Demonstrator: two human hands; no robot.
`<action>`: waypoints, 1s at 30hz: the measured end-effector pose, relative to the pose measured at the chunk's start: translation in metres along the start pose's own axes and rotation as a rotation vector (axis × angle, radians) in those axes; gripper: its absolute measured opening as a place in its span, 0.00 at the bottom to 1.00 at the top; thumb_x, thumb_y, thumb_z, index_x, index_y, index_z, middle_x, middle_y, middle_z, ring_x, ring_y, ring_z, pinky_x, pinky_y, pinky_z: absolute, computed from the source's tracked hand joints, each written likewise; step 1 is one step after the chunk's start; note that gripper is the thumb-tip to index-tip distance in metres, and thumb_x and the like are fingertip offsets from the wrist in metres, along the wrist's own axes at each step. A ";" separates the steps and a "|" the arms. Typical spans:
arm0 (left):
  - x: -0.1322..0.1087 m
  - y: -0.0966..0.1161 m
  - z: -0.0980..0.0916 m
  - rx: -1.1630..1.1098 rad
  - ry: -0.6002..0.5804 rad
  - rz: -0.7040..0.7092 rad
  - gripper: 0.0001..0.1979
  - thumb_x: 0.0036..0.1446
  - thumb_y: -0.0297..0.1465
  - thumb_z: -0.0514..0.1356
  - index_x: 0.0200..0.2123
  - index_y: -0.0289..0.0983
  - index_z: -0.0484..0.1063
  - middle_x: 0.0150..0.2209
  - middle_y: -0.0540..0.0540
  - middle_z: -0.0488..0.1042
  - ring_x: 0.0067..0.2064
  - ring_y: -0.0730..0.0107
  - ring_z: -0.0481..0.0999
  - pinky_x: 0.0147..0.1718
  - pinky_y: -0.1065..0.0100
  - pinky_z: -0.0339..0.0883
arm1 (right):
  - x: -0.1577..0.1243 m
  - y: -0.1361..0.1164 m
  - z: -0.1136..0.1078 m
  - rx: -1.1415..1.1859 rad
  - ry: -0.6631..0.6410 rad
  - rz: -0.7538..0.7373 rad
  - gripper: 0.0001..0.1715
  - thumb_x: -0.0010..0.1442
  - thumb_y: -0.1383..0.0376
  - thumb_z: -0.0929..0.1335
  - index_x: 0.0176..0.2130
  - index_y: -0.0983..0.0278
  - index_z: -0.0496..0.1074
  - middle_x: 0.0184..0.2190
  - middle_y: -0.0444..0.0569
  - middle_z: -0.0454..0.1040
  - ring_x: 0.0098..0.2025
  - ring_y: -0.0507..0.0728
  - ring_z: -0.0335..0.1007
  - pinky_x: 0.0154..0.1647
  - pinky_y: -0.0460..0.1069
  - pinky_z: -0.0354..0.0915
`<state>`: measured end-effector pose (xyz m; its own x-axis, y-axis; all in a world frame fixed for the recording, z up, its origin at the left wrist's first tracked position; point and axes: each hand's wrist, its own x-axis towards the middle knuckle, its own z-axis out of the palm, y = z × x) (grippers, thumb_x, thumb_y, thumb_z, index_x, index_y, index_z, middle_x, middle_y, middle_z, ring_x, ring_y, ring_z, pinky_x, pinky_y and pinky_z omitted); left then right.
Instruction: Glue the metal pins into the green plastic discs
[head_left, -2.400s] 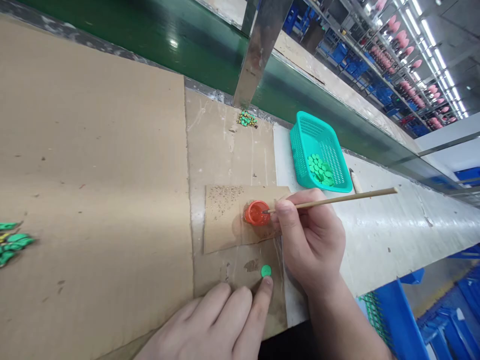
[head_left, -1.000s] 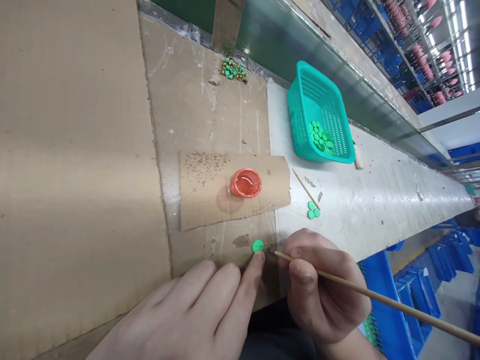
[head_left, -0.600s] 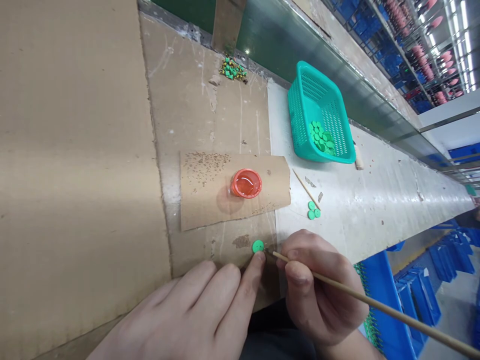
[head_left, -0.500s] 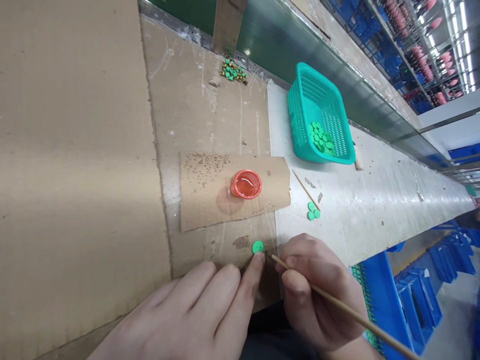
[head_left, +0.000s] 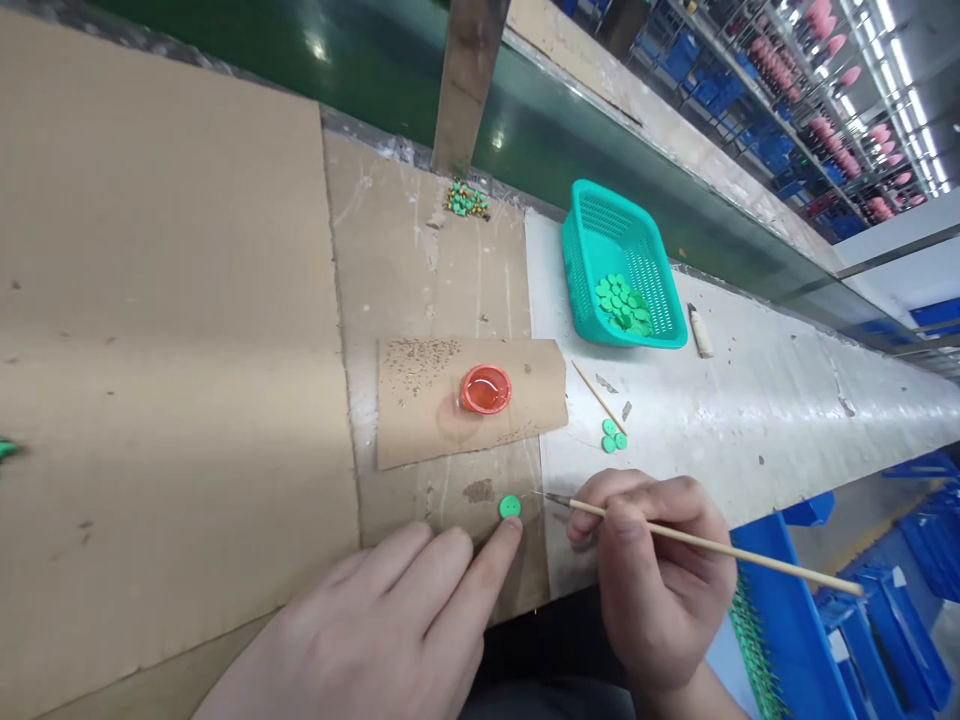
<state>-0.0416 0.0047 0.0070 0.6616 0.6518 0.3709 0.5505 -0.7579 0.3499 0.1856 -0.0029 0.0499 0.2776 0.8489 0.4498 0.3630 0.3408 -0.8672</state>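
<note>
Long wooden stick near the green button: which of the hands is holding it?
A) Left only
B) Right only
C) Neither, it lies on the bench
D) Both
B. The long wooden stick is pinched in the right hand, while the left hand has a fingertip by the green button.

A bare, smooth wooden skewer (head_left: 712, 539) contrasts with the matt green plastic button (head_left: 510, 507), rough brown cardboard offcut (head_left: 420, 425) and glossy teal plastic basket (head_left: 581, 275).
</note>
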 end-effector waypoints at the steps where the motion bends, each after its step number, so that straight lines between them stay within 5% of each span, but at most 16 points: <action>1: 0.000 -0.002 0.000 -0.044 0.025 0.002 0.33 0.73 0.22 0.55 0.78 0.36 0.71 0.42 0.47 0.83 0.41 0.59 0.83 0.45 0.57 0.76 | -0.001 0.000 -0.002 0.036 -0.007 0.023 0.09 0.82 0.67 0.72 0.44 0.59 0.78 0.31 0.43 0.82 0.30 0.55 0.82 0.32 0.49 0.82; 7: 0.001 -0.015 -0.020 -0.316 -0.021 -0.134 0.22 0.80 0.28 0.57 0.71 0.48 0.76 0.53 0.46 0.87 0.51 0.63 0.89 0.49 0.67 0.81 | -0.013 0.004 -0.024 0.073 -0.111 0.077 0.18 0.89 0.63 0.64 0.64 0.55 0.83 0.46 0.49 0.91 0.42 0.55 0.92 0.42 0.49 0.87; 14: 0.012 -0.007 -0.052 -0.559 0.071 -0.411 0.04 0.76 0.38 0.68 0.49 0.47 0.80 0.35 0.54 0.83 0.30 0.72 0.83 0.30 0.76 0.78 | -0.009 -0.010 -0.023 0.021 -0.282 0.034 0.12 0.73 0.74 0.75 0.50 0.58 0.85 0.40 0.46 0.88 0.38 0.53 0.87 0.42 0.47 0.83; 22: 0.034 0.022 -0.078 -0.568 0.165 -0.217 0.12 0.72 0.22 0.67 0.45 0.48 0.83 0.39 0.55 0.87 0.40 0.75 0.89 0.43 0.79 0.83 | -0.015 -0.033 -0.012 0.380 -0.410 0.378 0.02 0.70 0.64 0.79 0.43 0.61 0.87 0.33 0.47 0.88 0.32 0.54 0.85 0.36 0.45 0.81; 27: 0.037 0.036 -0.073 -0.711 0.248 -0.305 0.09 0.71 0.25 0.72 0.45 0.49 0.86 0.37 0.53 0.87 0.38 0.71 0.90 0.38 0.77 0.85 | -0.021 -0.041 -0.013 0.629 -0.457 0.711 0.15 0.69 0.54 0.82 0.39 0.62 0.82 0.28 0.45 0.82 0.28 0.52 0.78 0.32 0.45 0.76; 30: 0.029 0.041 -0.067 -0.827 0.258 -0.350 0.07 0.76 0.30 0.71 0.46 0.51 0.88 0.36 0.52 0.87 0.36 0.69 0.89 0.35 0.74 0.86 | -0.024 -0.044 -0.015 0.671 -0.511 0.737 0.21 0.71 0.49 0.81 0.39 0.62 0.82 0.29 0.46 0.82 0.28 0.52 0.78 0.30 0.46 0.75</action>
<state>-0.0342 -0.0060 0.0898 0.3384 0.9004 0.2733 0.0942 -0.3214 0.9423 0.1766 -0.0444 0.0801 -0.2271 0.9468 -0.2280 -0.3353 -0.2958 -0.8945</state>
